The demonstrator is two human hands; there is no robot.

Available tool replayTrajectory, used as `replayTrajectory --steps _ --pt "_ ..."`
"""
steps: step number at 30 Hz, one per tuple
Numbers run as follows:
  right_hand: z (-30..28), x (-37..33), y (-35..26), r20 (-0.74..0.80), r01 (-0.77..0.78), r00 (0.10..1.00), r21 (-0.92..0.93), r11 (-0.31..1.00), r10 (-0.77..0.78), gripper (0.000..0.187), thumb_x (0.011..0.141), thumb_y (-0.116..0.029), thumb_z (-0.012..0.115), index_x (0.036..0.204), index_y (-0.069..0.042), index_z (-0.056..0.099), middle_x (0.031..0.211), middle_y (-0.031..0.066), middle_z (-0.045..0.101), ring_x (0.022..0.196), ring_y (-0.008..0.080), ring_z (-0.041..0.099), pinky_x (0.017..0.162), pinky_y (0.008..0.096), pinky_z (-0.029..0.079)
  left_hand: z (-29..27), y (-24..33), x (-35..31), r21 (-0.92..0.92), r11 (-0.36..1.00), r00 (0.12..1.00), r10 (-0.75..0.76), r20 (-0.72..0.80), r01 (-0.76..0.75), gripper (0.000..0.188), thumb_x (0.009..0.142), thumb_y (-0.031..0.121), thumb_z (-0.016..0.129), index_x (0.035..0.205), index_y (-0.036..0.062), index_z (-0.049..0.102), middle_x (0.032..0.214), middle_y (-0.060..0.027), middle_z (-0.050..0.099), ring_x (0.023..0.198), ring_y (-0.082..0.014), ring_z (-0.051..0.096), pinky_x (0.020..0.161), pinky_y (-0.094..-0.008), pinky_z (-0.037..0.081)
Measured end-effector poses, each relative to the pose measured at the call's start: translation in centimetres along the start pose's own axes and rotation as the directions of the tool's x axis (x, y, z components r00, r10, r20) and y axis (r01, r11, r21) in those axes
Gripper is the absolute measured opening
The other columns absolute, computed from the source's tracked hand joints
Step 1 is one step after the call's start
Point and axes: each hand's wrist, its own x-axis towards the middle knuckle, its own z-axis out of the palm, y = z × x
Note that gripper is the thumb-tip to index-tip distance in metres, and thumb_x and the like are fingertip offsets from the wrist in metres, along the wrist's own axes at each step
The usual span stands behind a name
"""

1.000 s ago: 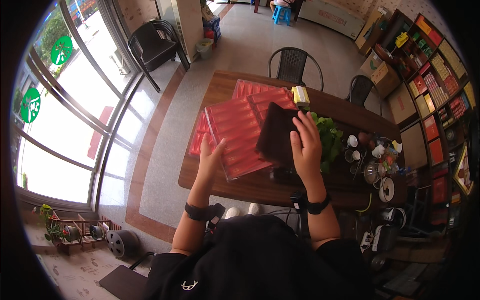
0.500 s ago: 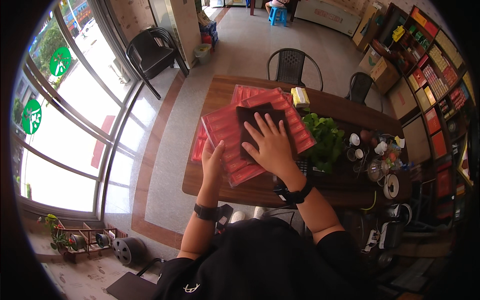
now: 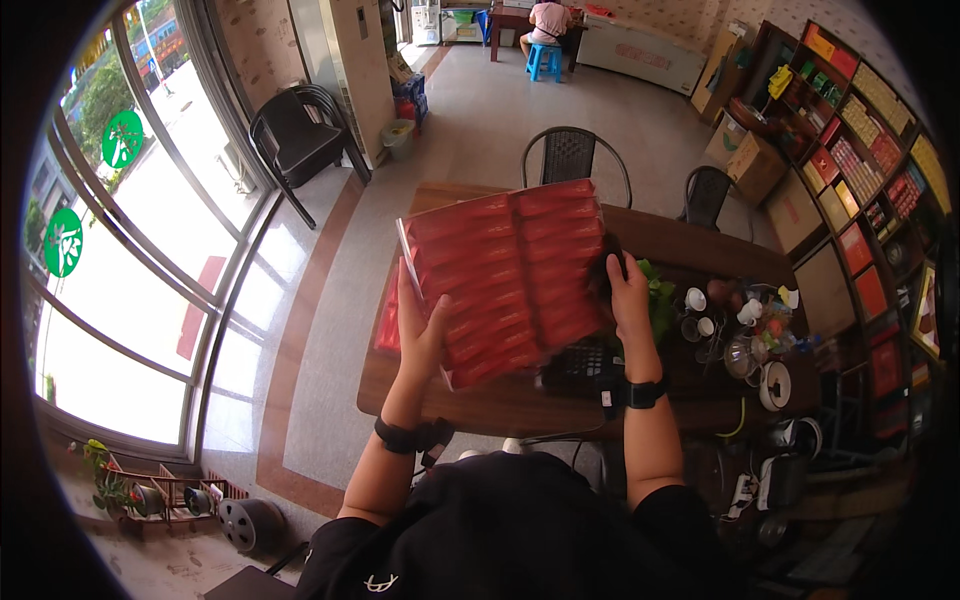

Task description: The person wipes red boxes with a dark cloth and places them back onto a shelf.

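A flat clear-lidded box of red packets (image 3: 480, 270) is raised and tilted over the table, its rows of packets facing up. My left hand (image 3: 422, 328) grips its left edge, thumb on top and fingers behind. At its right edge my right hand (image 3: 630, 295) is closed on a dark brown cloth (image 3: 601, 268), which is bunched and partly hidden behind the fingers. Whether that hand also bears on the box I cannot tell. Another red box (image 3: 389, 312) shows below on the left of the table; the rest of it is covered.
On the wooden table (image 3: 480, 403) lie a black keyboard (image 3: 578, 366), a green plant (image 3: 655, 300) and, at right, cups and a white pot (image 3: 775, 385). Black chairs (image 3: 572, 160) stand beyond. Shelves of boxes line the right; windows the left. A person (image 3: 550, 22) sits far off.
My right hand has left the middle of the box's top and moved to its right edge with the cloth. The box is lifted and turned, and the cloth no longer lies spread on it.
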Motion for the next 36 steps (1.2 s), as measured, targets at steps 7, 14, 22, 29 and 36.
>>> replayTrajectory --steps 7,14,22,29,36 --pt "-0.6 0.9 -3.8 -0.475 0.335 0.865 0.309 0.890 -0.160 0.050 0.104 -0.035 0.049 0.136 0.003 0.049 0.134 0.0120 0.056 0.118 0.0173 0.053 0.100 0.0309 0.040 -0.6 2.3 2.6 0.127 0.976 0.939 0.126 0.320 -0.174 0.096 0.078 0.001 0.077 0.152 0.0013 0.016 0.145 -0.0116 0.041 0.131 -0.0221 0.045 0.108 -0.0375 0.040" --pt "-0.3 -3.2 -9.4 -0.242 0.613 0.569 -0.512 0.602 -0.786 0.035 0.100 -0.030 0.055 0.124 -0.005 0.060 0.128 0.0090 0.063 0.126 0.0264 0.053 0.111 0.0472 0.030 0.5 3.2 3.5 -0.106 0.993 0.968 0.077 0.237 -0.053 0.093 0.069 0.015 0.089 0.142 0.0004 0.033 0.130 -0.0117 0.053 0.121 -0.0194 0.053 0.102 -0.0364 0.045" --pt "11.0 -8.9 -15.2 0.393 0.899 0.327 -0.411 0.154 -0.859 0.048 0.083 -0.039 0.067 0.120 -0.009 0.063 0.137 0.0102 0.057 0.128 0.0308 0.051 0.109 0.0552 0.033 -0.1 1.2 4.7 0.402 0.835 0.909 0.245 0.338 -0.375 0.072 0.077 0.017 0.082 0.135 0.0016 0.042 0.122 -0.0110 0.058 0.115 -0.0220 0.058 0.096 -0.0365 0.049" --pt "5.2 -8.3 -14.1 0.240 0.757 0.499 -0.589 0.283 -0.833 0.032 0.088 -0.031 0.062 0.111 -0.011 0.069 0.129 0.0056 0.062 0.123 0.0265 0.055 0.108 0.0517 0.032 0.1 3.9 2.2 0.121 0.961 0.942 0.209 0.263 -0.247 0.065 0.069 0.013 0.085 0.123 0.0035 0.049 0.121 -0.0108 0.058 0.114 -0.0242 0.058 0.096 -0.0379 0.048" --pt "-2.7 -6.1 -2.7 -0.441 0.349 0.774 -0.302 0.887 -0.455 0.029 0.101 -0.014 0.047 0.117 0.003 0.063 0.114 0.0159 0.066 0.116 0.0346 0.058 0.101 0.0444 0.044 2.2 7.3 2.2 0.282 0.619 0.637 0.479 0.604 -0.733 0.046 0.066 -0.002 0.079 0.106 0.0106 0.059 0.119 -0.0138 0.058 0.124 -0.0406 0.051 0.104 -0.0494 0.042"
